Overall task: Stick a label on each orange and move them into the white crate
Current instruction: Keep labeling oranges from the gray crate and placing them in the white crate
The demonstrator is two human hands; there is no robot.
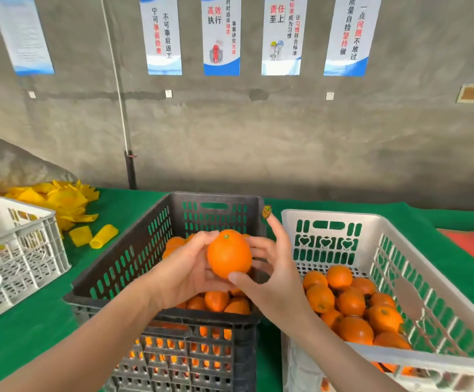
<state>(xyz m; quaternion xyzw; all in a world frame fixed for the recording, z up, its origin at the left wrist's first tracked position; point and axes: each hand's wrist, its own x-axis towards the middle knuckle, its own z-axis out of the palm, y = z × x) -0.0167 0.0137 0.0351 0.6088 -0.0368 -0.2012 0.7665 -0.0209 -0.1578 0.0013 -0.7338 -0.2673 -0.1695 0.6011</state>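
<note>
Head | left hand (185, 267), right hand (275, 275) hold orange (229, 254) | fingertip label (267, 212) blurred

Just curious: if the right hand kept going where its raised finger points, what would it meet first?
Probably the far right corner of the black crate: the forefinger of the right hand, label on its tip, lines up with it. Depth is unclear; held higher, it would pass over toward the wall.

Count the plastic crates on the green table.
3: the left white crate, cut off by the frame edge; the black crate in the centre; the right white crate beside it. Others may sit out of view.
</note>
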